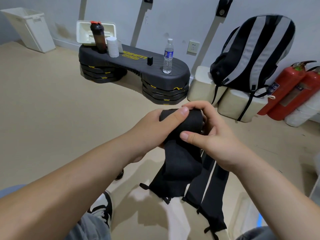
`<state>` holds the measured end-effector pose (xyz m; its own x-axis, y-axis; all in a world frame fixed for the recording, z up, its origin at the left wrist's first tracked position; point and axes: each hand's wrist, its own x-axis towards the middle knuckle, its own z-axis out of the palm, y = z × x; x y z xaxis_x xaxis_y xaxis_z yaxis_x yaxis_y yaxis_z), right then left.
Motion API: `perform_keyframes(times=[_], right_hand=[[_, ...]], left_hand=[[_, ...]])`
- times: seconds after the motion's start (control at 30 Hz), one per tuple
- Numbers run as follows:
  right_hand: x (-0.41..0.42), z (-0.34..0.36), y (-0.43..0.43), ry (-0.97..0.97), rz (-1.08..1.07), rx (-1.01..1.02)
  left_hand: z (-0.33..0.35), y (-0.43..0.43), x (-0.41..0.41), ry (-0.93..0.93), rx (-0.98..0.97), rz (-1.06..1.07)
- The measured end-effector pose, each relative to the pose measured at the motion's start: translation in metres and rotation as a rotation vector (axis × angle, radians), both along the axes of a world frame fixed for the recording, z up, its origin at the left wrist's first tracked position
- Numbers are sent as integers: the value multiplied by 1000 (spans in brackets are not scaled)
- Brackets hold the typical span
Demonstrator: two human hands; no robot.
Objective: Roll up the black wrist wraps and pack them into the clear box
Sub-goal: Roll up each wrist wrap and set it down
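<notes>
Black wrist wraps (181, 163) hang mid-frame, their top wound into a roll (185, 120) gripped by both hands: left hand (152, 129) at 9 o'clock, right hand (213, 135) at 3. The fingers (195, 106) curl round it and hide the roll's ends. Loose tails drop toward 6 o'clock, the lowest cut off at the frame's bottom edge. The floor (43, 101) stretches toward 9 o'clock, and a step platform (131, 66) stands at 11.

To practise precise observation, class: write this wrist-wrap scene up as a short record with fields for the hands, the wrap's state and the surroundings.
left hand: grips the rolled end of the wrist wrap, thumb on top
right hand: grips the same roll from the other side
wrist wrap state: partly rolled, tail hanging down
loose wraps: unrolled, hanging beside it
surroundings: water bottle and shaker bottle upright on step platform; backpack at right
</notes>
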<state>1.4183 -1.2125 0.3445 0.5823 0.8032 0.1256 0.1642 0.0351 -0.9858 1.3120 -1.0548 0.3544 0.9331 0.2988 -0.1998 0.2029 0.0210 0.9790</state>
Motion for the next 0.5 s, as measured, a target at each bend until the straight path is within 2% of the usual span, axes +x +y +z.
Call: perform_keyframes(times=[0.1, 0.17, 0.23, 0.37, 0.5], right_hand=[[0, 6, 2, 264, -13, -36], [-1, 12, 5, 411, 82, -73], [-6, 16, 7, 520, 115, -103], [-13, 8, 11, 597, 82, -95], [-16, 2, 12, 572, -12, -86]], left_hand=[[-2, -1, 2, -96, 116, 167], [-2, -2, 2, -138, 293, 259], [-3, -2, 0, -153, 496, 265], [-12, -3, -7, -163, 829, 156], [-17, -2, -6, -229, 899, 136]])
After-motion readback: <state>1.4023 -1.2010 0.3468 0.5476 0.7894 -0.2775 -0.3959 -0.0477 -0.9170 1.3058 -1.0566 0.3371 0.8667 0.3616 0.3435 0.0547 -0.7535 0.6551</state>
